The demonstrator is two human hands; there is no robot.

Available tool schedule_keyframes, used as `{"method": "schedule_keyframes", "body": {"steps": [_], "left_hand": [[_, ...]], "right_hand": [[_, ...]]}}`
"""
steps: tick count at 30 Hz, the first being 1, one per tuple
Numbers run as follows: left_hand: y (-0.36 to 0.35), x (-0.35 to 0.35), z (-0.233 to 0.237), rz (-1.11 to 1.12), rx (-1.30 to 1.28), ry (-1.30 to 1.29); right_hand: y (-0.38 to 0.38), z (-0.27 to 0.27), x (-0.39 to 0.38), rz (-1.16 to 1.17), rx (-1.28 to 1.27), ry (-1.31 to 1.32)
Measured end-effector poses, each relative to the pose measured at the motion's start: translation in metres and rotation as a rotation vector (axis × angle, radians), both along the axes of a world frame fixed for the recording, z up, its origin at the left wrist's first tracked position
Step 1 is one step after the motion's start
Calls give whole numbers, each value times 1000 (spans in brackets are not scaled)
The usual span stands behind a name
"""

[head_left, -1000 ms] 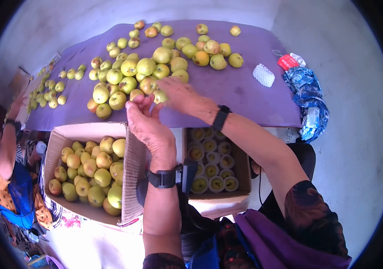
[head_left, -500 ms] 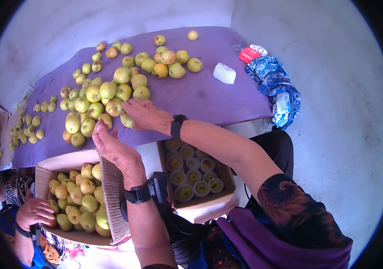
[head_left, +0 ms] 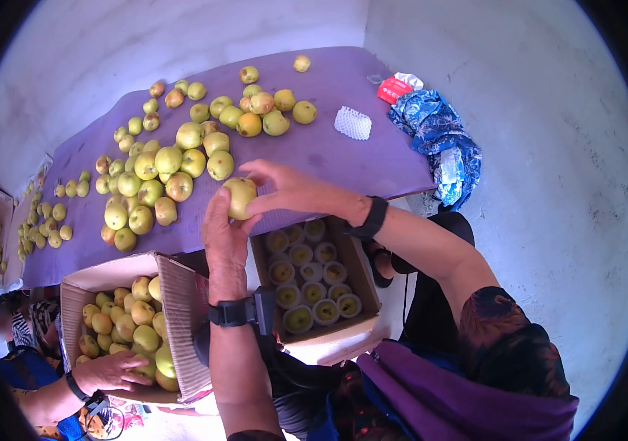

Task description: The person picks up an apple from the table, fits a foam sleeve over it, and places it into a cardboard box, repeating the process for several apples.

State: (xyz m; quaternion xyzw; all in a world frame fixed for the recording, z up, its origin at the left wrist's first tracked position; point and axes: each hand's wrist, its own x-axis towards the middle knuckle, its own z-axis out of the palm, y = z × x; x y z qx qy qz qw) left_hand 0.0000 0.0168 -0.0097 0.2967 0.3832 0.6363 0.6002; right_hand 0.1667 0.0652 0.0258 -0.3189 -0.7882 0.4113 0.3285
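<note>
A yellow-green apple [head_left: 241,198] is held up between my two hands above the table's front edge. The fingers of my left hand [head_left: 224,234] close round its left and lower side. From the right, my right hand [head_left: 295,192] curves thumb and fingers about the same apple. Just left of my hands lies a pile of apples [head_left: 150,192] on the purple-covered table [head_left: 292,165]. Below them stands a cardboard box [head_left: 369,312] with rows of apples in white foam nets [head_left: 312,291].
Loose apples fill another cardboard box [head_left: 189,323] at lower left, with another person's hand [head_left: 112,371] reaching in. On the table's right lie a white foam net [head_left: 353,123], a red packet [head_left: 393,90] and blue patterned cloth [head_left: 435,121]. Pale walls stand behind and right.
My left hand has risen to the apple, and both hands now meet around it, off the table. The other person's hand has moved right and down over the loose apples.
</note>
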Motion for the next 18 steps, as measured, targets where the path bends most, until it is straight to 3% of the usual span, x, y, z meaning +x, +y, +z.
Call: {"method": "schedule_keyframes", "body": {"steps": [3, 5, 7, 13, 18], "left_hand": [[0, -1, 3, -11, -47, -91], [-1, 0, 5, -53, -63, -82], [0, 1, 6, -93, -23, -99], [-3, 7, 7, -138, 53, -88], [-3, 10, 6, -132, 84, -112]], "right_hand": [[26, -15, 41, -171, 218, -175], [61, -42, 81, -317, 393, -460], [66, -23, 97, -506, 320, -883], [113, -42, 138, -859, 318, -1043], [135, -62, 166, -893, 294, -942]]}}
